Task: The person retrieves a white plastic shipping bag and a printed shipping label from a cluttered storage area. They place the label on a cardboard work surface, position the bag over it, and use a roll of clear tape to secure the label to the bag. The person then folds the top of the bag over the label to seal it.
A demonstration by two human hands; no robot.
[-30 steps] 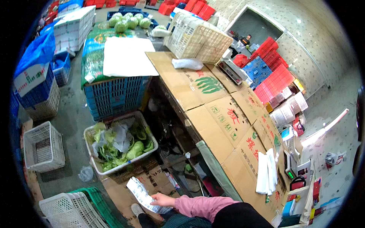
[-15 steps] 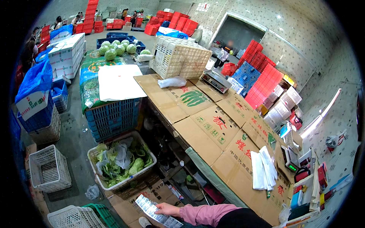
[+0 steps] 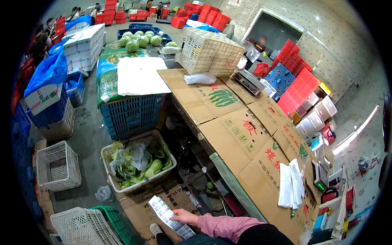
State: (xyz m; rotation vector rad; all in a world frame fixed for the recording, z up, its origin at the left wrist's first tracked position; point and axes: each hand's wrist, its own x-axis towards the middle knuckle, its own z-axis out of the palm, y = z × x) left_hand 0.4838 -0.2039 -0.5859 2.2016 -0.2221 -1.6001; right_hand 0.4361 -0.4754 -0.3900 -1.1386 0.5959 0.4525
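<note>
My right hand [image 3: 184, 217], at the end of a pink sleeve, is closed on a long white strip of printed labels [image 3: 163, 211]. The strip slants downward over a flattened cardboard sheet on the floor, above my shoe [image 3: 155, 229]. Ahead of this hand stands a white crate [image 3: 173, 166] of cabbage leaves [image 3: 141, 163] mixed with white foam netting. To the right is a table covered with flattened cardboard [image 3: 232, 130]. My left hand is out of view.
White plastic bags [image 3: 290, 183] and a digital scale [image 3: 320, 175] lie on the table's right side. Empty white crates [image 3: 59, 165] stand left. Cabbages [image 3: 139, 40] sit beyond a white sheet [image 3: 141, 75] on stacked blue crates [image 3: 130, 116]. A person [image 3: 255, 49] is near the far doorway.
The view has swung a little left, so most things sit further right. My right hand still grips the label strip. The person by the far doorway now appears more upright.
</note>
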